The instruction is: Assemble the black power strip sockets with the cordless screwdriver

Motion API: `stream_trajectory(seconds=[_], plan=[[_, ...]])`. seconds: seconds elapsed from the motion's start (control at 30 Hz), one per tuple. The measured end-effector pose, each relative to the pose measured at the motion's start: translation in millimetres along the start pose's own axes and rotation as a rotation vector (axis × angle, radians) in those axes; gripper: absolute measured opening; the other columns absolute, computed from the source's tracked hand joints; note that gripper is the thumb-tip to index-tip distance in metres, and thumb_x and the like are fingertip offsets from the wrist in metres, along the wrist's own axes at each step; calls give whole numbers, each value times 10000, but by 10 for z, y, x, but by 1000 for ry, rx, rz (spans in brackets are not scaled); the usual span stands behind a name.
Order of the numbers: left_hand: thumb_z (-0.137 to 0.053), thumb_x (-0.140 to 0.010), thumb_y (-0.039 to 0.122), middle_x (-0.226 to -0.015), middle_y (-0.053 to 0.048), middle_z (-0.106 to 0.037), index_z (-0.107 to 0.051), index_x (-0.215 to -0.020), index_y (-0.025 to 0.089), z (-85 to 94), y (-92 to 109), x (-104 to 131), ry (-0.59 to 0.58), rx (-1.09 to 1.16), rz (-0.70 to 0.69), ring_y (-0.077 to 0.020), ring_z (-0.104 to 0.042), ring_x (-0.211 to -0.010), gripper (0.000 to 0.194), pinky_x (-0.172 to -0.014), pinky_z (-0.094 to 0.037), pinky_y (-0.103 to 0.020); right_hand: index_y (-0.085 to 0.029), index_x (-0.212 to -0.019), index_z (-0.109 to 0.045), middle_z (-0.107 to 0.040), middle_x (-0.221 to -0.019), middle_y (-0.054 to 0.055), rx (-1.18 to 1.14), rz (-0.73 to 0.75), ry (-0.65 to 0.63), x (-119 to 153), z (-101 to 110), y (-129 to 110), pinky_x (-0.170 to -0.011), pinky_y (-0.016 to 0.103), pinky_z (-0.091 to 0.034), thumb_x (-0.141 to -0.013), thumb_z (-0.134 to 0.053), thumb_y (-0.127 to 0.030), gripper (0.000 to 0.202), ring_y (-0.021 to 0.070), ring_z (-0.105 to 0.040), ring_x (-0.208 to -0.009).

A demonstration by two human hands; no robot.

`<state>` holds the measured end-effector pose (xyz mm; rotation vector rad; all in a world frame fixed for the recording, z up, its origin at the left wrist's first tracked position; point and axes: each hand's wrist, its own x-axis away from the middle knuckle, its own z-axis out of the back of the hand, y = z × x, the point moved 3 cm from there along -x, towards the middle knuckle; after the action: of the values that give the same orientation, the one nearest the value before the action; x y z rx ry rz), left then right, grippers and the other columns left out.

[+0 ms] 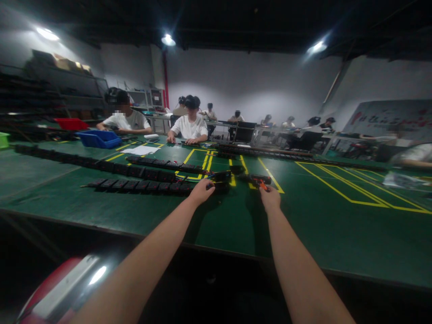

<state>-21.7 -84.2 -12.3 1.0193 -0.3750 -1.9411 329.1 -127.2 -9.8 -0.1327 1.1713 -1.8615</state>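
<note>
My left hand (201,191) is closed at the near end of the chained black blocks, its fingertips on a black block (221,176). To the right, my right hand (271,199) is closed around a small tool with an orange handle (263,185); its kind cannot be made out. Beyond that tool lies another dark piece (265,178), close to the fingers. Long strips of linked black blocks with small red marks run leftward from my left hand: a near strip (135,186), a longer strip (101,165) behind it and a shorter strip (162,164).
Yellow tape outlines (354,201) mark the green table (320,229). A blue bin (97,139), a red bin (70,123) and white paper (141,150) stand or lie at the left. A person in a white shirt (189,128) sits across the table, with several others around the room.
</note>
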Motion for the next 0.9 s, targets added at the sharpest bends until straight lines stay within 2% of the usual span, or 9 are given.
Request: stream_trajectory(seconds=[0.2, 0.3, 0.37, 0.43, 0.5, 0.57, 0.7, 0.8, 0.9], plan=[[-658, -916, 277, -1082, -88, -703, -730, -993, 162, -2, 11, -7, -1, -2, -3, -220, -647, -1071, 155, -1025, -530, -389, -104, -1199, -738, -769, -1051, 164, 65, -95, -15, 89, 87, -136, -803, 360, -549, -900, -665, -350, 394, 276, -726, -919], [-662, -913, 269, -1072, -83, -704, -734, -989, 168, 9, 29, -6, 2, -3, -2, -217, -651, -1064, 145, -1021, -535, -387, -97, -1234, -718, -740, -1138, 218, 133, -78, 12, 206, 150, -294, -901, 445, -533, -914, -641, -336, 407, 340, -700, -1054], [-662, -910, 265, -1063, -83, -703, -735, -982, 168, 18, 42, -3, 2, -4, -1, -219, -652, -1058, 141, -1013, -539, -389, -109, -1300, -686, -678, -1289, 258, 291, 71, 126, 290, 180, -475, -986, 557, -485, -943, -606, -363, 446, 409, -630, -1200], [-659, -909, 267, -1062, -87, -701, -735, -980, 165, 24, 52, 2, -1, -1, 4, -222, -651, -1049, 146, -1000, -543, -390, -93, -1295, -683, -686, -1283, 246, 369, 281, 131, 364, 114, -689, -1018, 564, -476, -968, -566, -311, 410, 400, -627, -1210], [-658, -907, 269, -1062, -89, -699, -735, -978, 163, 23, 57, 7, 0, 3, 8, -224, -650, -1038, 149, -987, -547, -391, -88, -1321, -672, -702, -1300, 211, 307, 531, -61, 429, -70, -911, -1075, 497, -474, -993, -551, -294, 405, 340, -636, -1230], [-655, -905, 261, -1060, -89, -702, -735, -978, 165, 19, 59, 7, 7, 6, 6, -225, -652, -1038, 145, -987, -547, -391, -104, -1374, -651, -686, -1366, 194, 244, 692, -269, 491, -296, -1098, -1125, 465, -458, -968, -633, -327, 464, 315, -616, -1294], [-620, -908, 189, -1098, -101, -721, -737, -1020, 158, 18, 56, -7, 27, 24, 41, -229, -663, -1078, 165, -1034, -535, -395, -151, -1470, -604, -641, -1459, 177, 188, 786, -551, 611, -688, -1320, -1153, 436, -456, -861, -794, -388, 680, 309, -602, -1350], [-572, -906, 124, -1133, -102, -737, -746, -1021, 164, 33, 64, -23, 25, 50, 81, -230, -668, -1119, 213, -1078, -522, -401, -143, -1496, -584, -625, -1475, 184, 273, 810, -630, 696, -833, -1342, -1156, 458, -455, -833, -817, -393, 746, 331, -582, -1363], [-534, -899, 80, -1137, -95, -748, -752, -1003, 172, 46, 83, -36, 10, 55, 101, -229, -673, -1131, 259, -1094, -519, -407, -158, -1509, -573, -561, -1538, 184, 394, 837, -586, 738, -867, -1300, -1168, 499, -434, -885, -755, -333, 672, 353, -491, -1435]])
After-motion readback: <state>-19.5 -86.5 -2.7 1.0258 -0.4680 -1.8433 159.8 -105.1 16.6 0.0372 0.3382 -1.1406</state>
